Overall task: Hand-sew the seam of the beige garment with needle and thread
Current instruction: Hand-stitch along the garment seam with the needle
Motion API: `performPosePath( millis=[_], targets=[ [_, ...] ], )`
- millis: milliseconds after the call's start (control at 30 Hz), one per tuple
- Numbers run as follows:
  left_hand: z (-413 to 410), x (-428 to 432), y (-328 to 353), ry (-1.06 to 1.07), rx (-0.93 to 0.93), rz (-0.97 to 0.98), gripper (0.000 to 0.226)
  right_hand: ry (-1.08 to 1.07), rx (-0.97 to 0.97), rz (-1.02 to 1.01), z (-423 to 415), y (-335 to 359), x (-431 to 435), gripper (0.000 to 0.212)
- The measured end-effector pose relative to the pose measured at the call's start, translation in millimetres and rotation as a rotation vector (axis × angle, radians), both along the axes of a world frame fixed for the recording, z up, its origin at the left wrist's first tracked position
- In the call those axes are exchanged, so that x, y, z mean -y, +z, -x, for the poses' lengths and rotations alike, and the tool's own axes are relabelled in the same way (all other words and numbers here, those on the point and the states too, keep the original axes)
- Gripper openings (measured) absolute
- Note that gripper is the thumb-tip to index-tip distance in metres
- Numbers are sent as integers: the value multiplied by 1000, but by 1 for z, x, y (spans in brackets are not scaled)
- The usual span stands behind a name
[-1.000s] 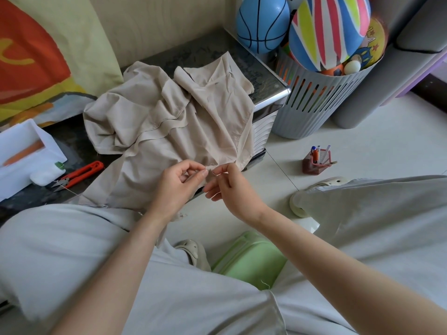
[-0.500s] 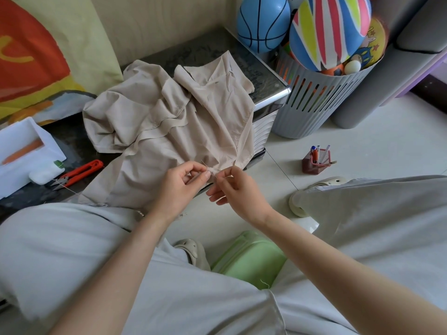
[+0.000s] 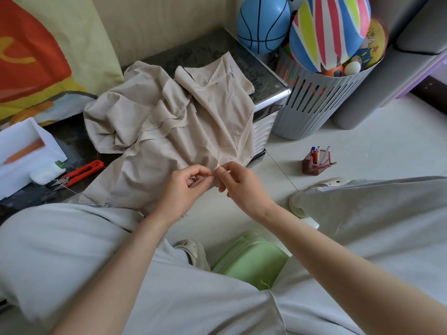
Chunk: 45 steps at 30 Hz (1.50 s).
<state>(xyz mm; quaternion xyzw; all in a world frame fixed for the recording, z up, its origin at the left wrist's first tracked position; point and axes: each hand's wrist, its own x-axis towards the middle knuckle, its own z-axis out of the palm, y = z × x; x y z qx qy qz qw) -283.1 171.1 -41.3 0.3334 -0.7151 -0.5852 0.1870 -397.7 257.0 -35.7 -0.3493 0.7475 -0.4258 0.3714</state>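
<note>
Within the last second the two hands had closed the small gap between them. The left hand (image 3: 186,184) and right hand (image 3: 239,182) now met fingertip to fingertip at the near edge of the beige garment (image 3: 169,131), a little lower than before. The needle (image 3: 218,159), hardly visible a second earlier, now stood almost upright just above the pinch, its shaft clear of the cloth. The left hand's thumb and forefinger were curled tight on a fold of the fabric edge. The right hand's thumb and forefinger were pinched at the base of the needle, its other fingers loosely curled beneath. The garment itself had barely shifted: it lay crumpled on the dark table (image 3: 200,52), its front part draped off the near edge toward the person's lap. This suggested one stitch was partway done, with the needle passed through the fold and about to be drawn out and the thread pulled after it. The thread was too fine to trace at the fingers. The red snips (image 3: 79,174) lay untouched on the table to the left, so cutting off was probably some way ahead.
</note>
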Motion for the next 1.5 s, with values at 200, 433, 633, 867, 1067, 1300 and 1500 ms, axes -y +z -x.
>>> performPosePath(
  millis=[200,433,633,867,1067,1300,1500],
  targets=[
    [-1,3,-6,2,19,-1,17,-7,-41,43,6,-2,5,16],
    [1,4,-5,33,57,31,10,-255,99,180,13,6,10,18],
    [2,6,-7,128,33,-30,20,-331,378,331,23,17,6,21],
    [1,7,-10,135,29,-45,20,-54,-38,-82,26,-5,-10,17],
    [2,5,-7,139,27,-46,22,168,-148,-190,34,-13,-22,25],
    [0,7,-9,146,52,-12,21,187,-70,-109,42,-11,-28,38],
    [1,8,-10,154,45,-40,19,-1,-15,25,46,-10,-18,37]
  ],
)
